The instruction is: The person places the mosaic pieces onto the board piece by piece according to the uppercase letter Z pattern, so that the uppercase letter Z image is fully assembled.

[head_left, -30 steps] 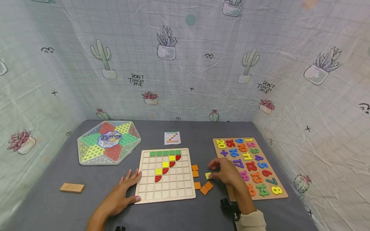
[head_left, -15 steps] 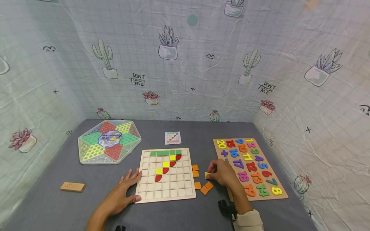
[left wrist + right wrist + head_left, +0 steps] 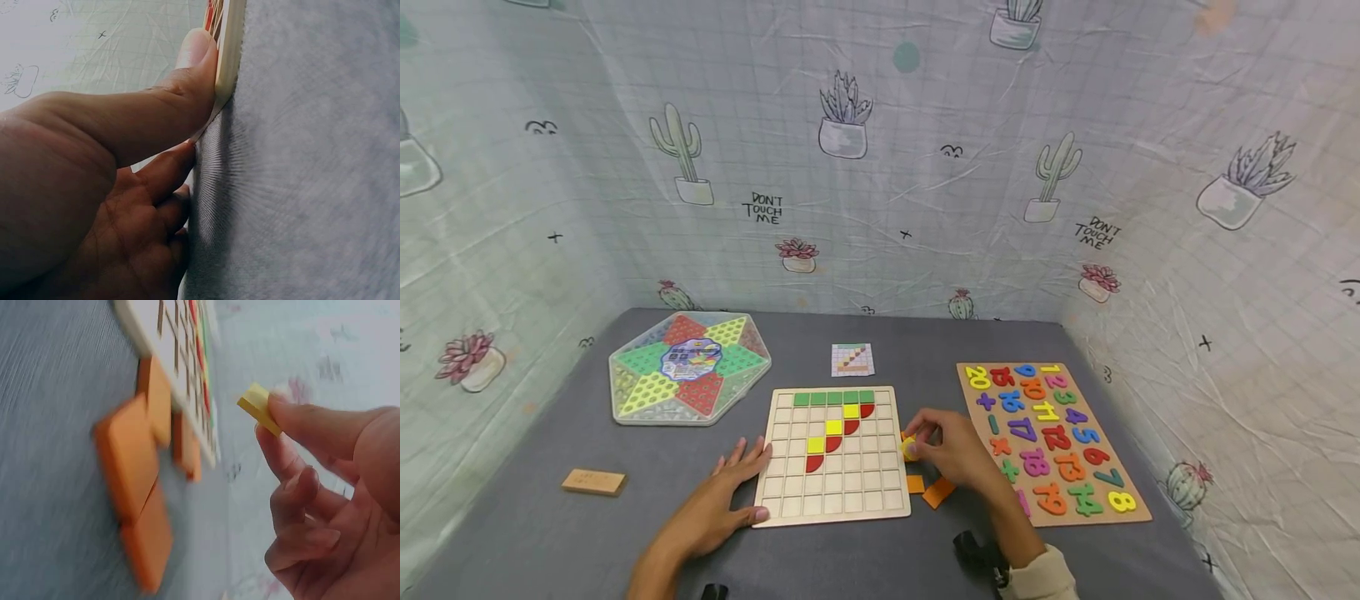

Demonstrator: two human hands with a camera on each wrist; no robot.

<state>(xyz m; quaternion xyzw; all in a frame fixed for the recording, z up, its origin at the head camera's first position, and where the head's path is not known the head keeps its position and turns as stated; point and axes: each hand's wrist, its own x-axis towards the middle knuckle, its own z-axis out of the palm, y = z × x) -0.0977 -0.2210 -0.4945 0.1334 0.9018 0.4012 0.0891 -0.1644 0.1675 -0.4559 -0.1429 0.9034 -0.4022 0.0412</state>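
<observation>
A pale wooden grid board (image 3: 855,503) lies on the table. Set in its cells are a green row along the top and a stepped diagonal of yellow squares (image 3: 816,445) and red quarter-rounds (image 3: 815,463). My left hand (image 3: 711,506) rests at the board's left edge, fingers spread, with the thumb (image 3: 199,59) on its near corner. Just off the right edge, my right hand (image 3: 952,447) pinches a yellow square tile (image 3: 260,407) between thumb and forefinger, raised above the table in the right wrist view. Beneath that hand lie several orange square tiles (image 3: 129,453), some partly hidden.
A small pattern card (image 3: 852,360) lies behind the board. To the right is a number board (image 3: 1011,400) of coloured numerals. A Chinese checkers box (image 3: 689,368) sits at back left, with a small wooden block (image 3: 593,482) in front of it. Patterned cloth walls surround the table.
My right hand has pinched the yellow tile, lifted it and carried it left, over the orange tiles toward the board. The left hand stays in place on the board's edge.
</observation>
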